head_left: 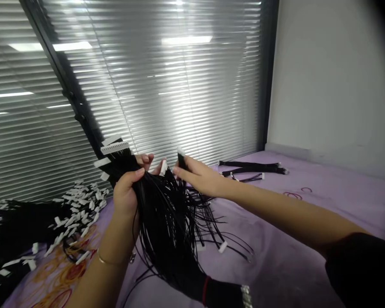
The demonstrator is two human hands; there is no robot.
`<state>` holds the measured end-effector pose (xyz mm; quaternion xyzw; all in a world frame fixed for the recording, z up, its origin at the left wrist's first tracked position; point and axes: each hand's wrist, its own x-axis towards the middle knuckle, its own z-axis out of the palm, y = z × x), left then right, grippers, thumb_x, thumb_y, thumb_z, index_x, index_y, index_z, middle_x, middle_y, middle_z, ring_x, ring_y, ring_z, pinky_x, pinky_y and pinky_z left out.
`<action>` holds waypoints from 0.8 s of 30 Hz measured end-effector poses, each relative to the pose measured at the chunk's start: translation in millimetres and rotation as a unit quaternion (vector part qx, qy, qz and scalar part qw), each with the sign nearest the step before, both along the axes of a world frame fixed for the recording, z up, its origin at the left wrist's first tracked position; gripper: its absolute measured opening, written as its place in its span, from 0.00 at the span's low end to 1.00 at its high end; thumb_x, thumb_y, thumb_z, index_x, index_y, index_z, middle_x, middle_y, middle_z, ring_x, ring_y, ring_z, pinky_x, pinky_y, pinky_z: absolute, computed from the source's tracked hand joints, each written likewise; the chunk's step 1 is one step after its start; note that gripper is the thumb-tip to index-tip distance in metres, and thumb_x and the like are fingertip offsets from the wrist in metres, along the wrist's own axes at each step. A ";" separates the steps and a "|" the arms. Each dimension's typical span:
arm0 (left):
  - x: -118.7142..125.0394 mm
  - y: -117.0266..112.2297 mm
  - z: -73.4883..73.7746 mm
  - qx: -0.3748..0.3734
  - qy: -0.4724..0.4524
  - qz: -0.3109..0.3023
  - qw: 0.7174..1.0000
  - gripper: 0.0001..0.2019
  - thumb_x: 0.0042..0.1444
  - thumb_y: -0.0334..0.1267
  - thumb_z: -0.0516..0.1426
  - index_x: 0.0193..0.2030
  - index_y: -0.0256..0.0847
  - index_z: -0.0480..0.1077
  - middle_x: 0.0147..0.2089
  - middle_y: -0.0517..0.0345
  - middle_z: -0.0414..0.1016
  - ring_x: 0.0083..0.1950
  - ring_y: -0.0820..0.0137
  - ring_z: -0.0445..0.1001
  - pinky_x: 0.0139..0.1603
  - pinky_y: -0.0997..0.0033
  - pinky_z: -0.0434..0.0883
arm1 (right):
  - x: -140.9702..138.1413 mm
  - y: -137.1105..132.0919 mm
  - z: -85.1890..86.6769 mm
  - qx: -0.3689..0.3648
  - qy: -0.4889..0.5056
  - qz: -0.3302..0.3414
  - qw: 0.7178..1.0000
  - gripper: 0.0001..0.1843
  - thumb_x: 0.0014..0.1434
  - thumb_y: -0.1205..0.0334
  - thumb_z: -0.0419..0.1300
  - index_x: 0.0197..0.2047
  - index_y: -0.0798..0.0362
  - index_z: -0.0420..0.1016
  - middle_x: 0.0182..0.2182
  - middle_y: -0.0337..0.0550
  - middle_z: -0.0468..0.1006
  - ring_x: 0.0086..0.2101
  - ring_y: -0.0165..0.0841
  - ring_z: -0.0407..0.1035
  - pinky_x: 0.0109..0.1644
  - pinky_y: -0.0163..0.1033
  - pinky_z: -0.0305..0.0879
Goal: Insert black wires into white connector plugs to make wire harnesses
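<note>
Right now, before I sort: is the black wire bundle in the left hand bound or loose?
Loose: the black wire bundle fans out below the left hand; a red band binds its end.

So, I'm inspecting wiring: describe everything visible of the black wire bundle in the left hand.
The bundle of thin black wires is a dense, glossy sheaf, splayed loose mid-length, gripped near its top by the left hand. White plastic connectors crown its upper end; a red band circles its gathered lower end, which finishes in silvery tips.
</note>
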<state>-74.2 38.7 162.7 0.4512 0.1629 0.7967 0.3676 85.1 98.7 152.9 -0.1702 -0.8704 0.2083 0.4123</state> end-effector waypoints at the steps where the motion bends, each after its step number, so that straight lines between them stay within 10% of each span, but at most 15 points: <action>1: 0.2 -0.9 0.7 0.006 0.003 -0.002 1.000 0.07 0.34 0.27 0.60 0.25 0.36 0.71 0.33 0.56 0.66 0.44 0.68 0.71 0.46 0.62 0.77 | 0.2 0.6 -5.9 -0.039 -0.004 0.024 0.999 0.23 0.62 0.43 0.51 0.44 0.57 0.65 0.36 0.43 0.71 0.34 0.30 0.66 0.37 0.37 0.63; 6: 4.2 -1.2 -0.8 0.006 0.014 -0.018 1.000 0.07 0.34 0.26 0.60 0.24 0.36 0.72 0.33 0.56 0.66 0.45 0.66 0.70 0.51 0.52 0.75 | -9.9 -0.8 -18.2 -0.078 0.032 0.049 0.995 0.24 0.55 0.47 0.61 0.47 0.56 0.68 0.41 0.45 0.73 0.40 0.34 0.68 0.44 0.40 0.64; 12: 1.9 -0.2 -1.7 0.011 0.068 0.039 0.997 0.07 0.42 0.25 0.61 0.30 0.36 0.73 0.35 0.57 0.70 0.44 0.67 0.73 0.55 0.53 0.72 | -11.7 -4.2 14.1 0.023 0.196 -0.042 0.979 0.18 0.64 0.49 0.51 0.38 0.57 0.67 0.35 0.43 0.69 0.37 0.31 0.64 0.43 0.39 0.61; 16: 1.9 1.6 -4.9 -0.007 0.098 0.053 0.994 0.08 0.43 0.27 0.64 0.32 0.37 0.74 0.37 0.56 0.75 0.44 0.67 0.75 0.50 0.66 0.74 | -21.3 -9.7 29.3 0.179 0.107 -0.067 0.976 0.14 0.65 0.58 0.51 0.39 0.61 0.71 0.42 0.51 0.67 0.47 0.35 0.61 0.55 0.42 0.58; 24: -3.8 -1.2 -8.1 -0.047 0.172 0.053 0.982 0.21 0.39 0.31 0.68 0.43 0.38 0.73 0.40 0.54 0.76 0.43 0.66 0.76 0.45 0.73 0.75 | -33.0 -6.3 31.4 0.239 -0.019 -0.066 0.969 0.22 0.67 0.54 0.47 0.54 0.62 0.68 0.67 0.57 0.37 0.65 0.44 0.43 0.68 0.51 0.44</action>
